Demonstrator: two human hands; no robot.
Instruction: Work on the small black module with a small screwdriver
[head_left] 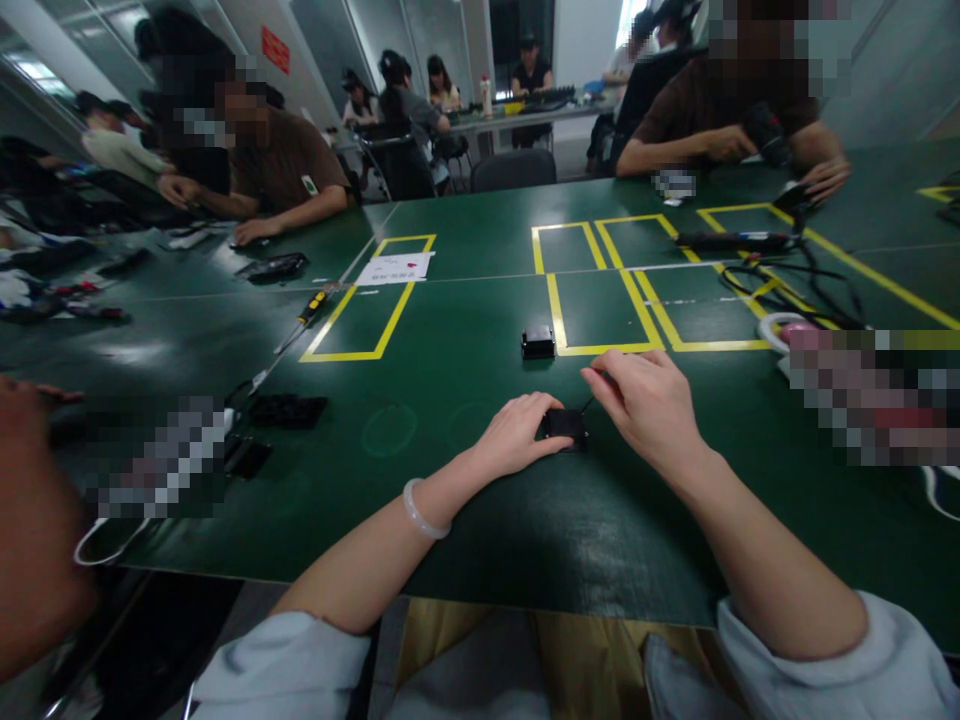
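Note:
My left hand (517, 432) grips a small black rectangular block (568, 428) against the green table, thumb at its near side and fingers at its far side. My right hand (649, 405) is closed in a pinch just right of and above the block. A thin dark rod (588, 404) shows between that hand and the block's right edge; its upper part is hidden by the fingers, so I cannot tell its kind. Beyond my left hand, a second small black block (538, 343) sits on the table by a yellow tape corner.
Yellow tape rectangles (604, 350) mark the green table (480, 540). A yellow-and-black screwdriver (312, 308) and a white paper label (394, 268) lie to the left. Black cables (814, 290) lie at right. Co-workers sit across the table; another person's arm (37, 520) is at far left.

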